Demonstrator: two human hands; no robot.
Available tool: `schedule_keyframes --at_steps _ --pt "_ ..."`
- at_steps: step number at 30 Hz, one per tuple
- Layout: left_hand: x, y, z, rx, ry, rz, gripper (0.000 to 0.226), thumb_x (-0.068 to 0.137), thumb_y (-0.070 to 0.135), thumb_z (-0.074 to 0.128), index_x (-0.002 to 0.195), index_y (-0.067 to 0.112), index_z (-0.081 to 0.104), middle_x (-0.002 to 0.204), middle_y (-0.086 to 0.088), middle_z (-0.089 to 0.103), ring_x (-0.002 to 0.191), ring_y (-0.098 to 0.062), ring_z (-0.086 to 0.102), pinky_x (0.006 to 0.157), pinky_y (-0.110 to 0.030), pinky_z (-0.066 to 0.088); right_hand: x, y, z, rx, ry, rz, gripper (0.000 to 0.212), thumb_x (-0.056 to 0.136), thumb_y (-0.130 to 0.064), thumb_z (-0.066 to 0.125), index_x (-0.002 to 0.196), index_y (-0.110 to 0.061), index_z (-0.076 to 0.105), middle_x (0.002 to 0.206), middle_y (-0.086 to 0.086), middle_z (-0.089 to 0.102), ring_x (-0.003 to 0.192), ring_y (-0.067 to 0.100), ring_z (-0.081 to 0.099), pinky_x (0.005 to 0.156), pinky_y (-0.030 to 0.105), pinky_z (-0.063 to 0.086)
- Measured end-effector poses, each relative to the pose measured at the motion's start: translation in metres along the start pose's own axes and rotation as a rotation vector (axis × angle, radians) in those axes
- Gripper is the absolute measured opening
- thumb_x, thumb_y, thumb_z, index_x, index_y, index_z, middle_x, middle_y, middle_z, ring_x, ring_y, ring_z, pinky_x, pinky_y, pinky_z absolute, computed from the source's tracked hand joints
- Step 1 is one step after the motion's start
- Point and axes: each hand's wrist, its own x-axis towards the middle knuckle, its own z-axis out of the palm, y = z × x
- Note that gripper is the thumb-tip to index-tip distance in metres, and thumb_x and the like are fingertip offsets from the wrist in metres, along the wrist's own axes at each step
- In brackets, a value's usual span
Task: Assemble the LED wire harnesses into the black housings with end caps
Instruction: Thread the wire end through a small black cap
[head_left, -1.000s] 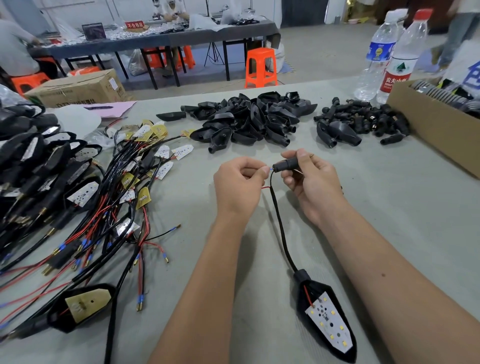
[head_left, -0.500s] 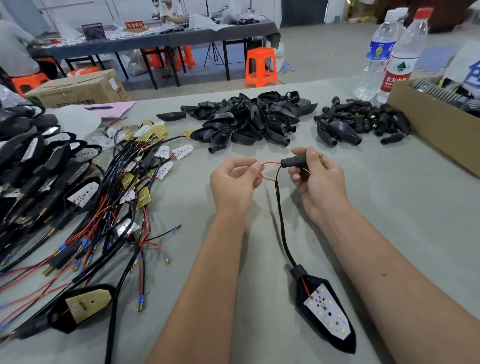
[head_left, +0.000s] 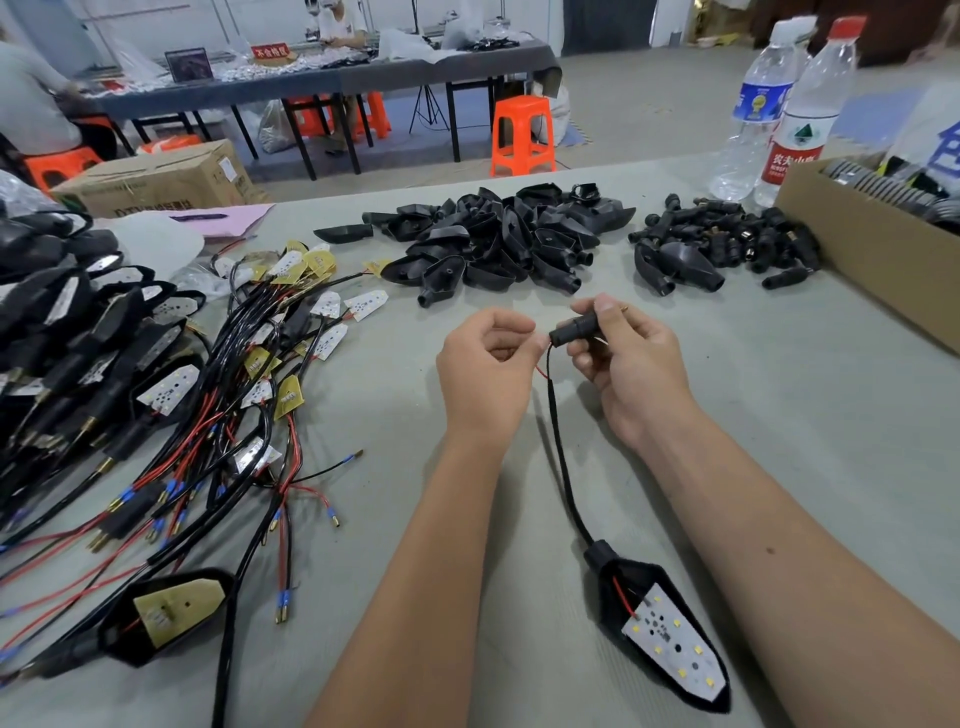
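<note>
The end cap (head_left: 574, 328) sits between the right hand's fingers (head_left: 605, 312), the left hand's fingertips (head_left: 535, 345) touching its left end. A sleeved wire (head_left: 561, 447) runs from under those fingertips toward the person to a housing (head_left: 618, 587) holding an LED board (head_left: 670, 644). Beyond the fingers lies a housing pile (head_left: 498, 239); beyond and to their right, an end-cap pile (head_left: 737, 244); well to their left, a wire harness heap (head_left: 218, 395), all on the table (head_left: 779, 415).

Black housings (head_left: 498, 236) and caps (head_left: 727, 244), red and black wires (head_left: 208, 431) with blue crimps, white LED board (head_left: 670, 649) dotted yellow, orange stool (head_left: 521, 136), brown box (head_left: 857, 244)
</note>
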Motion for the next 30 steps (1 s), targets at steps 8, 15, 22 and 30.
schedule_keyframes --at_steps 8,15,22,30 --pt "-0.0050 0.0032 0.0008 -0.296 -0.120 -0.207 0.004 0.093 -0.003 0.068 0.093 -0.002 0.072 0.074 -0.010 0.076 0.068 -0.023 0.073 0.073 -0.032 0.064 0.0032 -0.0001 -0.0040 0.081 0.030 0.016 0.028 0.106 -0.024 0.058 0.093 -0.003 0.072 0.076 0.013 0.066 0.058 0.014 0.056 0.054 0.020 0.048" --pt "-0.0001 -0.0035 -0.0047 0.036 -0.120 0.022 0.017 0.086 0.001 0.075 0.078 0.016 0.075 0.069 -0.004 0.074 0.066 -0.022 0.070 0.074 -0.040 0.063 0.0047 0.0030 -0.0042 -0.028 0.021 -0.024 0.028 0.103 -0.025 0.063 0.087 -0.005 0.073 0.079 0.013 0.067 0.057 0.013 0.054 0.051 0.022 0.045" --pt "-0.0017 -0.0028 0.0005 0.011 -0.160 0.021 0.021 0.089 0.001 0.071 0.078 0.019 0.074 0.073 -0.001 0.076 0.069 -0.016 0.071 0.075 -0.037 0.062 0.0043 0.0021 -0.0044 -0.042 0.024 -0.026 0.030 0.104 -0.027 0.062 0.087 -0.005 0.073 0.070 0.009 0.063 0.052 0.012 0.050 0.049 0.020 0.043" --pt "-0.0050 0.0009 0.0012 -0.236 -0.206 -0.248 0.008 0.085 -0.004 0.076 0.088 0.002 0.072 0.081 -0.017 0.077 0.067 -0.028 0.075 0.071 -0.035 0.064 0.0054 0.0026 -0.0033 0.028 0.142 -0.072 0.027 0.106 -0.024 0.059 0.092 -0.006 0.073 0.068 0.004 0.064 0.054 0.012 0.051 0.054 0.021 0.047"
